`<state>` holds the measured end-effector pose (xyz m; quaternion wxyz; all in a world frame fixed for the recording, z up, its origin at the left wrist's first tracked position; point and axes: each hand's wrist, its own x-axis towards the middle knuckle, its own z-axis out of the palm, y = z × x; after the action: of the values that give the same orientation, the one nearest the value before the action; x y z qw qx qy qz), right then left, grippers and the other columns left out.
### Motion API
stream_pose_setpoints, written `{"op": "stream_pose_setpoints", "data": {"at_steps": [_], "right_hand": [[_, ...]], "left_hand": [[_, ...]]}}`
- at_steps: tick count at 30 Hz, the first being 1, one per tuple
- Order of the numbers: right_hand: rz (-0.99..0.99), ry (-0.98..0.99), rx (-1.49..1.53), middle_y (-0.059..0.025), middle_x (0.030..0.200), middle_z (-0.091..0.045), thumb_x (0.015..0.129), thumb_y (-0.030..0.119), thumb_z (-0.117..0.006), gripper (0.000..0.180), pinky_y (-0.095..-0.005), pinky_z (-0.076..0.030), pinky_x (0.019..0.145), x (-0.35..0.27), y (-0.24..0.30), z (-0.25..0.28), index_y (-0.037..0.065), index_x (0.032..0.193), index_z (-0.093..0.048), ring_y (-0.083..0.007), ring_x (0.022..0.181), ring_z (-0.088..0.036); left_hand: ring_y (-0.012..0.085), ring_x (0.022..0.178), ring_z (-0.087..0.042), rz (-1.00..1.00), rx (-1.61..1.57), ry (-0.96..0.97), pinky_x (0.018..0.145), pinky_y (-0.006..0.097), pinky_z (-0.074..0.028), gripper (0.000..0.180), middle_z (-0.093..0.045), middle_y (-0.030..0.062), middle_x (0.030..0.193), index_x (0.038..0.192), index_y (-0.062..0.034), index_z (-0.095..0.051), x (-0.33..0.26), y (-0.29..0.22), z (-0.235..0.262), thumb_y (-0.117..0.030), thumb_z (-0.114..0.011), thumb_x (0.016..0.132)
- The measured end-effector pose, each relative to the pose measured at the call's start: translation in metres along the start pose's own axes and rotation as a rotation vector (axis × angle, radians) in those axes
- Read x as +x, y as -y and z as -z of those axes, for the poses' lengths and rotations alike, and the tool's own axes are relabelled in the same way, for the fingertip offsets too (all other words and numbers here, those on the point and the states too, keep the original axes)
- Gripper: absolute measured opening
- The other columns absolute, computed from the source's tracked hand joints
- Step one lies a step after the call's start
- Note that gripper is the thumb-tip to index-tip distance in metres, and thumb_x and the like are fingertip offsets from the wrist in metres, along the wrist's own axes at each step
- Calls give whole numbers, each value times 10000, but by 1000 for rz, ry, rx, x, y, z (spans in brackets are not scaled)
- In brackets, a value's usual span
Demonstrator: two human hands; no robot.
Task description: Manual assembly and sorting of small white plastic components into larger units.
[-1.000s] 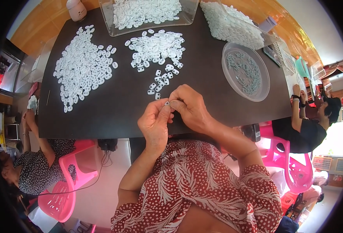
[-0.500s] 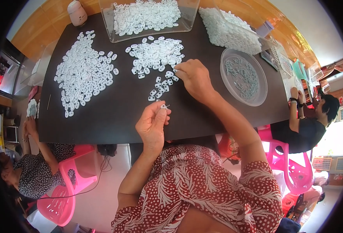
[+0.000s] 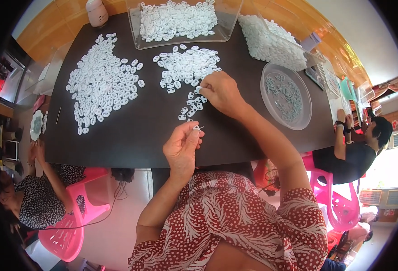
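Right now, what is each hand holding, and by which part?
The left hand pinches a small white piece between thumb and fingertips; which part it grips is too small to tell. The right hand touches the loose pieces on the table; whether it holds one is hidden.

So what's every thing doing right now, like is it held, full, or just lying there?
Left hand: raised over the table edge, pinching a small white piece.
Right hand: fingertips down on the middle pile of white pieces.
Left pile of white pieces: spread loose on the black table.
Clear rectangular tray: holds white pieces.
Round clear bowl: upright, small greyish parts inside.
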<state>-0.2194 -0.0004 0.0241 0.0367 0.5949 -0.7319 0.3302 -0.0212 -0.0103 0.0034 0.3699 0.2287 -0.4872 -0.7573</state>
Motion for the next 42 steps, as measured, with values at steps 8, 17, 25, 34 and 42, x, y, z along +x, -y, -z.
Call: {"op": "stream_pose_setpoints", "data": {"at_steps": [8,17,25,34,42], "right_hand": [[-361,129,513,20,685,-585,771,100,-681,126,-215,-391,542,2,5,21,-7,824,-639,-37,623,-498],[-526,176,838,21,719,-592,781,49,-659,121,-188,-420,592,-31,40,37,-11,884,-635,-29,649,-516],[-555,195,1047,14,710,-588,835,80,-615,135,-191,-411,571,-54,52,37,1,941,-642,-32,651,-516],[-622,139,1013,-12,729,-597,878,138,-585,148,-204,-431,576,-70,60,22,-4,867,-625,-56,650,-524],[-536,112,1201,-51,791,-621,863,7,-562,61,-222,-467,639,-68,73,25,-30,904,-588,-86,712,-579]], "left_hand": [[73,683,-545,-14,-11,8,601,196,-453,178,-633,64,850,1059,17,-596,0,-1,0,-56,-581,897],[122,589,-558,-17,-65,-88,555,230,-467,167,-643,128,782,1010,69,-592,4,-12,-4,-35,-582,881],[127,610,-566,-29,-143,-62,567,231,-479,177,-647,136,805,1030,69,-582,6,-13,-7,-20,-585,876],[140,624,-577,-24,-158,-31,570,238,-481,179,-648,135,809,1035,79,-566,4,-9,-16,-20,-570,886],[140,645,-595,28,-345,-89,565,258,-494,154,-645,126,813,1024,51,-543,8,-9,-11,-41,-548,901]]}}
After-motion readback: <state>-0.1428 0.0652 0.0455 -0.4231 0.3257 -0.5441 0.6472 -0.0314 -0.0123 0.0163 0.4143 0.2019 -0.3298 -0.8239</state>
